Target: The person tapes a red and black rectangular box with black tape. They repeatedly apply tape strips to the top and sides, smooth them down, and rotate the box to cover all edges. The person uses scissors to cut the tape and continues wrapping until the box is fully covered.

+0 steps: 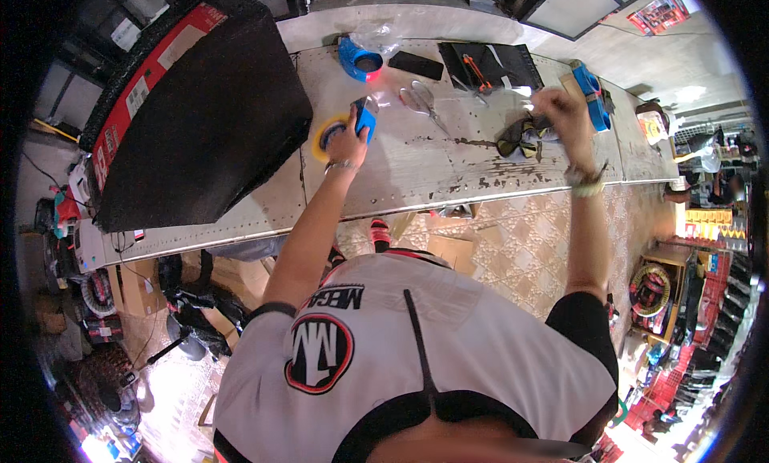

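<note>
My left hand is at a blue object with a clear, shiny end, fingers round its side, over the workbench. Partly under that hand lies a yellow-rimmed roll. My right hand is raised above the bench's right part, fingers curled; whether it holds something small cannot be made out. Just left of it lie dark gloves with yellowish patches. Between the hands are scissors. A blue tape dispenser and a black phone lie farther back.
A large black upholstered box fills the bench's left side. An orange cutter lies on a black mat. Another blue dispenser stands beyond my right hand. The bench's front edge runs before me; a cardboard box is on the floor.
</note>
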`<state>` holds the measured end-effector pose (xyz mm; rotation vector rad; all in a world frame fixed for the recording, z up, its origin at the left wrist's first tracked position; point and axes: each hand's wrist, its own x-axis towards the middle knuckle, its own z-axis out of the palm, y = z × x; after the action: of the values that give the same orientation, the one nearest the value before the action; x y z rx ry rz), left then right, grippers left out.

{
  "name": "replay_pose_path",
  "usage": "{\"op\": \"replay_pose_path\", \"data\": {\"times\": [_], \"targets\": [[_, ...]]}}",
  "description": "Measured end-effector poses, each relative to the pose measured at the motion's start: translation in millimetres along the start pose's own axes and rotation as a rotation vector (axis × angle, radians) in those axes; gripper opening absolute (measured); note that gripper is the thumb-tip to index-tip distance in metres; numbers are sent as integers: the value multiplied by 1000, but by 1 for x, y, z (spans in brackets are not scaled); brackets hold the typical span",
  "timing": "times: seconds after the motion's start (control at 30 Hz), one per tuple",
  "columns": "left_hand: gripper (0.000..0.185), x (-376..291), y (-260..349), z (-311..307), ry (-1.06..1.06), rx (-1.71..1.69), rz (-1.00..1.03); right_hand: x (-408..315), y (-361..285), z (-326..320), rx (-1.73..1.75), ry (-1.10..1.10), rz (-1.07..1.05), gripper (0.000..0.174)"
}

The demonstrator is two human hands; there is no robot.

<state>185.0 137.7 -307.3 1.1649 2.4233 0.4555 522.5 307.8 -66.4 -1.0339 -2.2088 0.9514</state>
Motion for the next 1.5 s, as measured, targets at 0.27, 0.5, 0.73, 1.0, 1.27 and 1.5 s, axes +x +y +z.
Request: {"op": "replay_pose_path", "data": {"times": [0.27,0.5,0.73,1.0,1.27,1.5], "targets": [[74,31,40,54,189,216,-46,-123,-75,156,5,273,-4,4],[80,49,37,80,135,222,-160,-130,-117,142,-18,360,-89,6],[90,43,74,54,264,-417,152,-120,-109,75,634,236,273,10],[119,-67,160,61,-2480,-1589,115,-127,-132,38,1425,173,267,15],[125,-78,125,24,-2617,-2022,86,-157,-155,-15,1351,225,159,14],[89,-77,95,-36,-2230,-1876,154,-161,-156,-24,1346,250,103,16]]}}
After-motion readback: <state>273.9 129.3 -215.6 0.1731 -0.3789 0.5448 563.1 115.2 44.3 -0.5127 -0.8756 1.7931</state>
